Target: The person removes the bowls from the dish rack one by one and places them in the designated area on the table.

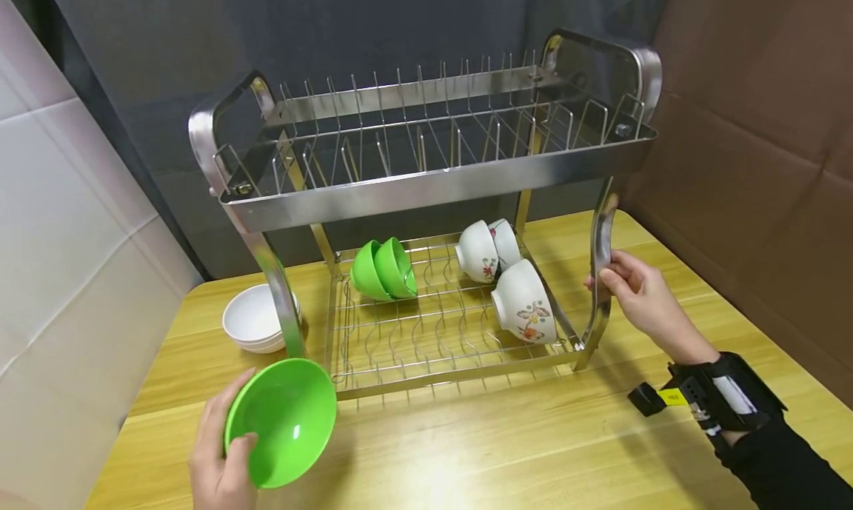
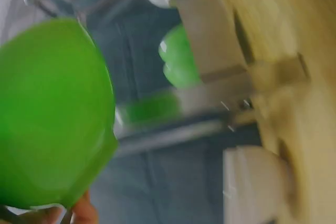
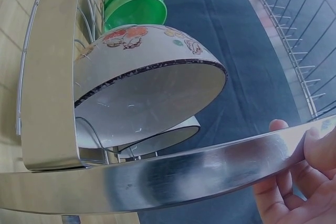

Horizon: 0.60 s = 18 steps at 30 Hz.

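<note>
In the head view my left hand grips a green bowl by its rim, thumb inside, in front of the rack's left leg. The left wrist view, blurred, shows the outside of this green bowl. My right hand pinches the right upright of the metal dish rack between thumb and fingers; the right wrist view shows these fingers around the metal bar. On the lower tier, two green bowls lean at the left. Several floral white bowls lean at the right.
Stacked white bowls stand on the wooden table left of the rack. The upper tier holds rows of wire prongs. A white panel borders the left, a brown one the right. A black strap wraps the right wrist.
</note>
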Available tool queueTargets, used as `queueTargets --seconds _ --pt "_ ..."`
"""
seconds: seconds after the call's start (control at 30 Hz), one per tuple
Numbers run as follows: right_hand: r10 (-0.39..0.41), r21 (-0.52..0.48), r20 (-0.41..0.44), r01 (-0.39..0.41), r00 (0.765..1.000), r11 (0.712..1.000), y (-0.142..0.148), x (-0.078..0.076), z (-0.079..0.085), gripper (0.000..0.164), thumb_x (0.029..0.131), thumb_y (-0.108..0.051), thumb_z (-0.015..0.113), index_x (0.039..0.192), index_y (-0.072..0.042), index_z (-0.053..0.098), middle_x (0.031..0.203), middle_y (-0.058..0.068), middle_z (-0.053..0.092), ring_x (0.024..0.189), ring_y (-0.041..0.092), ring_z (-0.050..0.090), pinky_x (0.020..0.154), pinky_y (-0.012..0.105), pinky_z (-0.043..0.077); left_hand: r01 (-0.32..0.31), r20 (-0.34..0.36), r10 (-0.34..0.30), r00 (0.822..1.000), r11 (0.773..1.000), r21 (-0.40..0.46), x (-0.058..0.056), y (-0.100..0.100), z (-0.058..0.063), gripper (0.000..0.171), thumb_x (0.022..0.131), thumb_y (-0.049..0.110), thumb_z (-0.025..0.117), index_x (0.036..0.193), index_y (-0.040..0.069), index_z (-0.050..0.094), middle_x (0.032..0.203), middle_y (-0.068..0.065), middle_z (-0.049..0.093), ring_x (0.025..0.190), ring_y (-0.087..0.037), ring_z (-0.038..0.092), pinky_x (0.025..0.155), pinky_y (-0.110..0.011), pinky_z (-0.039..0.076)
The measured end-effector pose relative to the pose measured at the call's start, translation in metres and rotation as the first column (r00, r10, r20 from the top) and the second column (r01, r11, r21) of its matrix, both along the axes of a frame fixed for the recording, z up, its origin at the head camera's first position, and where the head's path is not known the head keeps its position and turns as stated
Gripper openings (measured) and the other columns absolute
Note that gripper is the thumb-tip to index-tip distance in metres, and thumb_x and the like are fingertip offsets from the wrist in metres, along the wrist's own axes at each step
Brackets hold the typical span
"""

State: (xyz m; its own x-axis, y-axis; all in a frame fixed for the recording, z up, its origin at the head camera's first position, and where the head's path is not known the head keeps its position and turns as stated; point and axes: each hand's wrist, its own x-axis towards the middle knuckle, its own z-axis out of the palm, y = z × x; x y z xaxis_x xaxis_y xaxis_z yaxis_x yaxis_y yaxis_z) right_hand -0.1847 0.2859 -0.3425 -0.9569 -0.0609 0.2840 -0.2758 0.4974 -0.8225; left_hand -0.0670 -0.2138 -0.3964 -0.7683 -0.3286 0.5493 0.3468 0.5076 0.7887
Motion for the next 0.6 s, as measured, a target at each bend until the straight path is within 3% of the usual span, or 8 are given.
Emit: queueTargets --seconds 0.07,0.13,0.23,0.3,0.37,0.47,0.53,0.6 --pt "0.001 0.000 0.001 -0.001 1.000 1.000 0.000 0.000 0.000 0.037 0.113 -0.006 0.043 0.143 0.017 0.045 0.094 -0.038 0.063 0.088 -0.014 0.063 0.077 0.008 0.051 -0.028 0.156 0.008 0.988 0.992 0.126 0.003 -0.017 -0.003 0.077 0.080 -0.014 0.041 0.146 0.017 0.065 0.126 0.034 0.059 0.108 0.010 0.056 0.081 -0.009 0.051" --pt "0.005 -0.004 0.001 -0.005 1.000 1.000 0.000 -0.001 0.001 0.038 0.113 -0.006 0.043 0.143 0.017 0.045 0.094 -0.038 0.063 0.088 -0.014 0.063 0.077 0.008 0.051 -0.075 0.281 0.001 0.960 0.965 0.252 0.004 -0.032 -0.006 0.078 0.085 -0.011 0.038 0.147 0.030 0.065 0.123 0.036 0.058 0.102 0.011 0.058 0.070 -0.012 0.054" --pt "0.005 -0.004 -0.006 -0.005 1.000 1.000 -0.001 -0.001 0.001 0.037 0.113 -0.005 0.043 0.143 0.017 0.045 0.094 -0.037 0.064 0.088 -0.014 0.063 0.077 0.007 0.051 -0.112 0.347 -0.032 0.937 0.916 0.386 0.000 -0.052 -0.013 0.075 0.091 -0.006 0.035 0.141 0.042 0.065 0.116 0.037 0.060 0.092 0.010 0.061 0.061 -0.016 0.056" --pt "0.004 -0.006 -0.009 -0.004 1.000 1.000 -0.001 0.000 0.001 0.036 0.113 -0.005 0.044 0.142 0.017 0.045 0.094 -0.037 0.064 0.088 -0.014 0.063 0.077 0.007 0.051 -0.129 0.373 -0.037 0.927 0.903 0.409 -0.007 -0.061 -0.018 0.071 0.095 -0.003 0.034 0.140 0.044 0.063 0.111 0.038 0.058 0.089 0.010 0.060 0.062 -0.015 0.056" --pt "0.001 -0.004 -0.009 -0.001 1.000 1.000 0.000 0.000 0.001 0.035 0.113 -0.005 0.044 0.141 0.016 0.046 0.094 -0.037 0.063 0.087 -0.013 0.062 0.077 0.008 0.051 -0.132 0.407 -0.059 0.912 0.895 0.425 -0.016 -0.067 -0.023 0.067 0.098 -0.001 0.032 0.148 0.035 0.058 0.109 0.038 0.056 0.088 0.011 0.059 0.066 -0.013 0.055" --pt "0.001 -0.003 -0.006 -0.001 1.000 1.000 0.000 0.000 0.000 0.034 0.113 -0.004 0.044 0.141 0.016 0.046 0.094 -0.037 0.063 0.087 -0.013 0.062 0.076 0.008 0.051 -0.120 0.473 -0.101 0.875 0.902 0.415 -0.029 -0.070 -0.029 0.064 0.100 0.001 0.028 0.163 0.007 0.039 0.138 0.003 0.064 0.090 0.016 0.052 0.073 -0.007 0.050" --pt "0.002 -0.002 -0.007 -0.002 1.000 1.000 0.000 0.000 0.000 0.034 0.113 -0.004 0.043 0.140 0.016 0.046 0.094 -0.037 0.063 0.087 -0.013 0.062 0.076 0.008 0.051 -0.116 0.522 -0.101 0.847 0.923 0.368 -0.037 -0.071 -0.032 0.066 0.100 0.002 0.027 0.165 -0.006 0.023 0.158 -0.025 0.048 0.095 0.018 0.046 0.079 -0.003 0.045" --pt "0.004 -0.005 -0.006 -0.004 1.000 1.000 0.000 0.000 0.000 0.034 0.113 -0.004 0.043 0.141 0.016 0.046 0.094 -0.036 0.064 0.087 -0.013 0.062 0.076 0.008 0.051 -0.115 0.549 -0.090 0.831 0.938 0.327 -0.043 -0.071 -0.035 0.068 0.099 0.002 0.027 0.165 -0.010 0.017 0.167 -0.040 0.022 0.097 0.018 0.041 0.082 0.000 0.038"
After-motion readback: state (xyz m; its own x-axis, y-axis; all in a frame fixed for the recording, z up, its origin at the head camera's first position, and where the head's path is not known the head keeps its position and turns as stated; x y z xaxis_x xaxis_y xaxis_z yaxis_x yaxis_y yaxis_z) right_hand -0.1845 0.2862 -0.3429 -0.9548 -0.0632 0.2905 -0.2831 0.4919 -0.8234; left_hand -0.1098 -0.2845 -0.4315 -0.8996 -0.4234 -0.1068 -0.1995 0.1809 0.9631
